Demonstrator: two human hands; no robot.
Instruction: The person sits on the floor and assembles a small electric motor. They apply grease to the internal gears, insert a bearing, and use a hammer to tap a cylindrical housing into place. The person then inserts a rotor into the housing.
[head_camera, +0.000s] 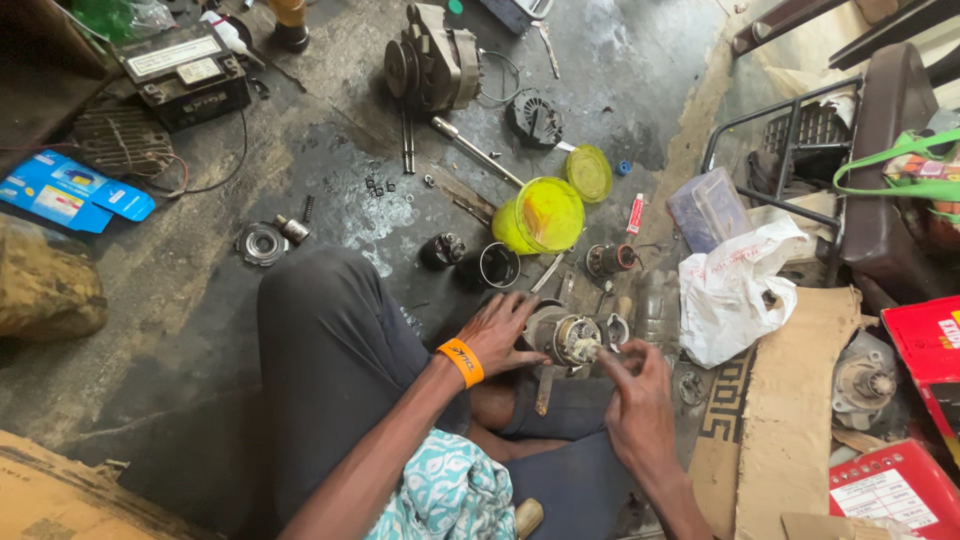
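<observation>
I sit on a greasy workshop floor, looking down at my lap. A round metal motor part (568, 338) with a short shaft rests upright between my knees. My left hand (497, 333), with an orange band on the wrist, lies against its left side with fingers spread. My right hand (633, 392) pinches at the shaft tip on the part's right side. Whether the fingers hold a small piece there is too small to tell. A flat metal tool (544, 388) lies under the part.
A yellow tub (541, 216) and its lid (588, 173) stand ahead, with small cylinders (498, 265) and loose screws nearby. An alternator (432, 62) and a battery (185, 72) lie farther off. A white plastic bag (735, 290), cardboard and red boxes (895, 488) crowd the right.
</observation>
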